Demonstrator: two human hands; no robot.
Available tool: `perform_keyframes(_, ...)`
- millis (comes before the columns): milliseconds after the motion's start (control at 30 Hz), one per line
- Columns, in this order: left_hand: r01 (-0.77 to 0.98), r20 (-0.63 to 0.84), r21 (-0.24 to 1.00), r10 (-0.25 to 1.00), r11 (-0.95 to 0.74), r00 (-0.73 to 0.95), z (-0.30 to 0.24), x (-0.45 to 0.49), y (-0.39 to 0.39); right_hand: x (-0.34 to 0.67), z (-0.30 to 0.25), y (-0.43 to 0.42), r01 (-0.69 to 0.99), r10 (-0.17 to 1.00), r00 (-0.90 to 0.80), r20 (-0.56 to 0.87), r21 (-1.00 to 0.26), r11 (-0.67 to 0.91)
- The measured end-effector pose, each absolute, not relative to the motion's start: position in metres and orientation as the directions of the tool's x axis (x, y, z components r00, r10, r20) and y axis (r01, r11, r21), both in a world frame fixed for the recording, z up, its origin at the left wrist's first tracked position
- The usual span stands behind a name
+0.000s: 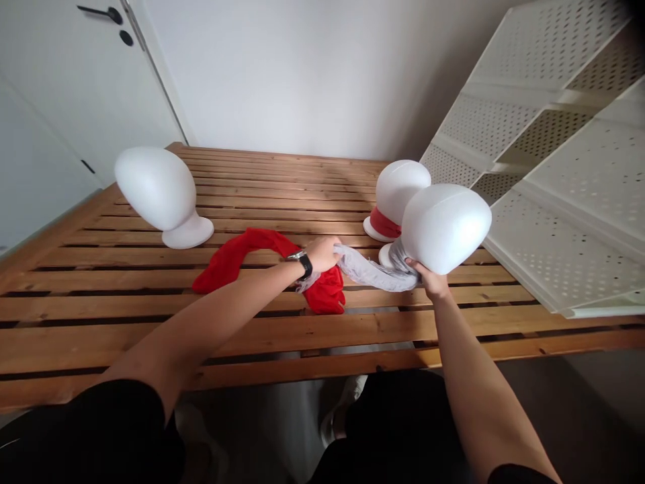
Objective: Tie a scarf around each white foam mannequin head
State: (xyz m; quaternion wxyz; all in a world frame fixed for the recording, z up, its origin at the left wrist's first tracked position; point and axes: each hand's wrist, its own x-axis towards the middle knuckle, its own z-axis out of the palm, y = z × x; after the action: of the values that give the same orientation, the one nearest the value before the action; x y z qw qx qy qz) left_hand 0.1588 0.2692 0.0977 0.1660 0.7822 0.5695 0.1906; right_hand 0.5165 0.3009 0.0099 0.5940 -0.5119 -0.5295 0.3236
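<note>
A light grey scarf (370, 269) passes round the neck of a white foam mannequin head (446, 225) at the right, its free length stretching left. My left hand (322, 254), with a black watch on the wrist, is closed on that length. At the neck, my right hand (427, 277) grips the scarf just under the head; some of its fingers are hidden behind the fabric. Beneath my left hand and forearm, a bright red scarf (229, 259) lies crumpled on the wooden slats (282, 329).
Another white mannequin head (400, 185) with a red band (383, 224) round its neck stands just behind. A bare mannequin head (156, 188) is at the left. White perforated panels (569, 222) lean along the right side. A door handle (108, 13) shows upper left.
</note>
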Motion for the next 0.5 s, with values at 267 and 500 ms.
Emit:
perform_keyframes(267, 0.904, 0.184, 0.324, 0.956, -0.28, 0.23, 0.095, 0.196, 0.378, 0.516, -0.006, 0.306, 0.26, 0.94, 0.183, 0.287, -0.937, 0.235)
perform_keyframes(500, 0.907, 0.169, 0.303, 0.953, -0.292, 0.251, 0.056, 0.167, 0.346, 0.523, 0.01, 0.289, 0.376, 0.951, 0.121, 0.285, -0.9, 0.222)
